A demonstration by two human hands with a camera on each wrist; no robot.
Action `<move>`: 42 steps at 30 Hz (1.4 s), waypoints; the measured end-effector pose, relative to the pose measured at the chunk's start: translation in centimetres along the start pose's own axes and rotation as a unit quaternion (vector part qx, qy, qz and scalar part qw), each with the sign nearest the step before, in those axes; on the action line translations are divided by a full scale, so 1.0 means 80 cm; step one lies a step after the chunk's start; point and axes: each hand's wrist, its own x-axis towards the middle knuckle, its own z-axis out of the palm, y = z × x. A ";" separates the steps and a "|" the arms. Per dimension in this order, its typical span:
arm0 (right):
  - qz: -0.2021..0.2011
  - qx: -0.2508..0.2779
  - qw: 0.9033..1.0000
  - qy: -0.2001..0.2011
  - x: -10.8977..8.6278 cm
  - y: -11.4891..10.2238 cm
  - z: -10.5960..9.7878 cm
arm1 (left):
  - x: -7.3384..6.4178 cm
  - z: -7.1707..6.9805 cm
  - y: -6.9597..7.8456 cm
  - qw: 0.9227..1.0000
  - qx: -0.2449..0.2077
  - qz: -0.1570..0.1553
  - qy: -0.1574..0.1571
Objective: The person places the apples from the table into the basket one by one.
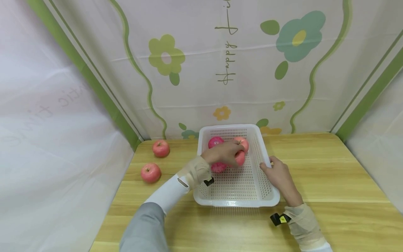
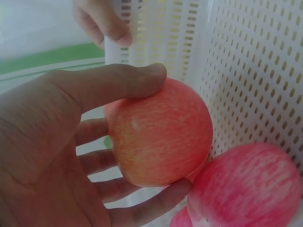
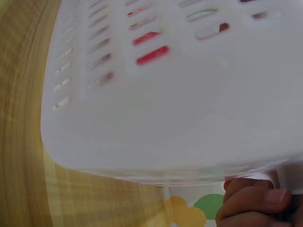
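Inside a white perforated plastic basket [image 1: 234, 203], my left hand [image 1: 224, 154] holds a red apple [image 1: 240, 159]. In the left wrist view, the thumb lies over the top of this apple [image 2: 158, 137] and the fingers curl beneath it. A second apple [image 1: 243, 143] sits just behind it. Two pinker apples, one at the back [image 1: 216, 141] and one nearer [image 1: 218, 167], lie on the basket's left side, partly hidden by the left hand and wrist. My right hand [image 1: 278, 176] grips the basket's right rim; its fingers [image 3: 251, 205] show beyond the wall in the right wrist view.
Two more red apples, one farther back [image 1: 161, 148] and one nearer [image 1: 150, 173], stand on the wooden table [image 1: 327, 182] left of the basket. A white curtain [image 1: 195, 84] with printed flowers hangs right behind the table's back edge, with more fabric at both sides.
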 end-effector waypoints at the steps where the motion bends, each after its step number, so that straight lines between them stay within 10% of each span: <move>1: 0.000 0.000 1.000 -0.001 0.000 0.000 0.000 | 0.001 0.001 0.000 1.000 0.001 0.000 -0.002; 42: 0.003 -0.003 1.000 -0.008 -0.001 -0.002 -0.002 | 0.030 0.032 0.004 0.999 0.044 -0.019 -0.015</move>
